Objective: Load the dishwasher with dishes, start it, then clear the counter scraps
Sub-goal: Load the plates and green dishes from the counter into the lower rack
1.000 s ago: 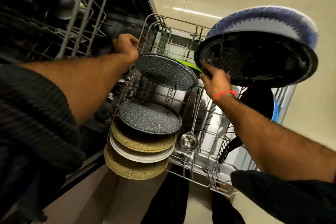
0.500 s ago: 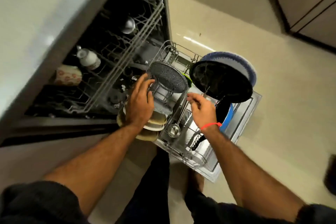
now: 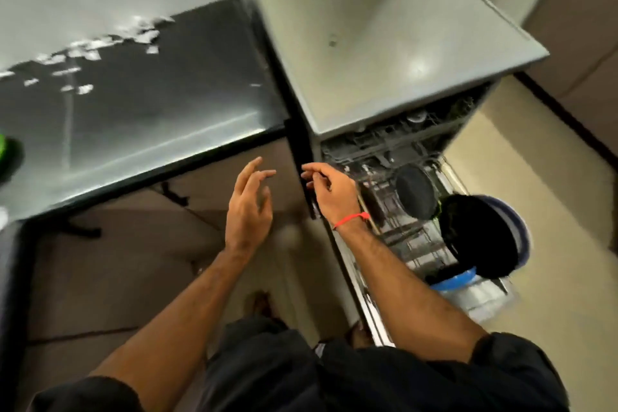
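The grey dishwasher [image 3: 384,53] stands at the right with its lower rack [image 3: 411,244] pulled out. In the rack stand a dark speckled plate [image 3: 416,192], a large black pan [image 3: 481,237] against a blue-rimmed dish [image 3: 520,227], and a blue item [image 3: 454,279] at the front. My left hand [image 3: 249,207] hovers empty with fingers spread, in front of the cabinet below the counter. My right hand [image 3: 331,191], with a red wrist band, hangs over the rack's left edge, fingers loosely bent and holding nothing. White scraps [image 3: 97,50] lie scattered on the dark counter [image 3: 140,110].
A green object [image 3: 6,150] sits at the counter's far left edge. Beige cabinet fronts [image 3: 140,244] fill the space under the counter. Tiled floor [image 3: 541,278] lies to the right of the open dishwasher. My legs and dark clothing are at the bottom.
I have stood up and the view has swung up to the counter. Both hands have come away from the rack's plates and now hang empty in the air.
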`<state>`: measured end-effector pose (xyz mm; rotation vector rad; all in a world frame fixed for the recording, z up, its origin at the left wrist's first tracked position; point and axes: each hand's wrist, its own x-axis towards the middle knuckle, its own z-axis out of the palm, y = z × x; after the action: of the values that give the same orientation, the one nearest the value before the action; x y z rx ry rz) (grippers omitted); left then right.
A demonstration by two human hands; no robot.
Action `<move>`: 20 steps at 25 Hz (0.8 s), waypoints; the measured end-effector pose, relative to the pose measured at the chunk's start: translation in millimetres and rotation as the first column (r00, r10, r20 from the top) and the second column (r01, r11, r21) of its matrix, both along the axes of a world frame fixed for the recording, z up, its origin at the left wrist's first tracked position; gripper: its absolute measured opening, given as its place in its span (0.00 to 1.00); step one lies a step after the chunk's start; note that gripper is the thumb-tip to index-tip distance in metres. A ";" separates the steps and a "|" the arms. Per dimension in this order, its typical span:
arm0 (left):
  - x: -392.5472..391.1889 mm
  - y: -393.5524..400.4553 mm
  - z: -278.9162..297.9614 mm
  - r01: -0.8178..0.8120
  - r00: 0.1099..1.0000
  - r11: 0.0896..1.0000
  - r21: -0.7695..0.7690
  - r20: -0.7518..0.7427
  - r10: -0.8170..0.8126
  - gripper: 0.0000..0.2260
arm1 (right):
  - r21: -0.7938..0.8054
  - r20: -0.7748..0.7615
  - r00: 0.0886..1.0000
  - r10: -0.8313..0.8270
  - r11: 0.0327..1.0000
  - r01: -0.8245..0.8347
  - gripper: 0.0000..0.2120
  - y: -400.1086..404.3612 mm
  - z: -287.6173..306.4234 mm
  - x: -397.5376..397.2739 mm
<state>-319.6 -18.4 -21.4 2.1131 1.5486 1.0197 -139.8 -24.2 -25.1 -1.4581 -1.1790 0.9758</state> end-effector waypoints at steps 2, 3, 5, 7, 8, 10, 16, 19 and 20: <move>-64.2 -11.7 22.0 -0.151 0.988 0.988 0.014 0.040 0.150 0.17 | 0.067 0.023 0.988 0.151 0.986 -0.152 0.14 12.8 30.4 -56.7; -90.3 -16.7 30.7 -0.206 0.977 0.978 0.022 0.060 0.205 0.18 | 0.084 0.036 0.979 0.202 0.975 -0.204 0.13 18.9 41.4 -81.2; -144.5 -28.7 46.4 -0.322 0.944 0.946 0.047 0.097 0.316 0.18 | 0.098 0.053 0.951 0.305 0.946 -0.309 0.13 28.4 63.1 -136.8; -202.1 -44.0 57.9 -0.432 0.898 0.898 0.082 0.128 0.420 0.18 | 0.109 0.066 0.910 0.410 0.903 -0.415 0.12 31.3 81.9 -199.9; -230.9 -52.9 61.3 -0.484 0.871 0.871 0.089 0.146 0.469 0.17 | 0.116 0.074 0.884 0.461 0.877 -0.467 0.12 31.8 88.7 -232.4; -288.0 -73.3 63.3 -0.576 0.813 0.813 0.088 0.169 0.557 0.17 | 0.121 0.090 0.838 0.538 0.830 -0.545 0.13 29.9 96.9 -297.5; -424.8 -137.8 50.2 -0.776 0.628 0.624 0.089 0.202 0.752 0.18 | 0.027 0.140 0.638 0.757 0.641 -0.767 0.18 14.2 95.0 -455.8; -479.5 -172.8 36.9 -0.911 0.406 0.413 0.019 0.232 0.884 0.20 | -0.036 0.154 0.549 0.821 0.560 -0.828 0.19 -1.4 85.7 -515.2; -493.0 -183.1 32.4 -0.937 0.334 0.348 -0.019 0.238 0.912 0.21 | -0.068 0.162 0.526 0.835 0.542 -0.838 0.20 -6.4 82.9 -529.9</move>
<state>-812.7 -201.5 11.0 0.8748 2.6911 1.6144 -669.7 -30.6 57.9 -0.9026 -2.1203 1.4799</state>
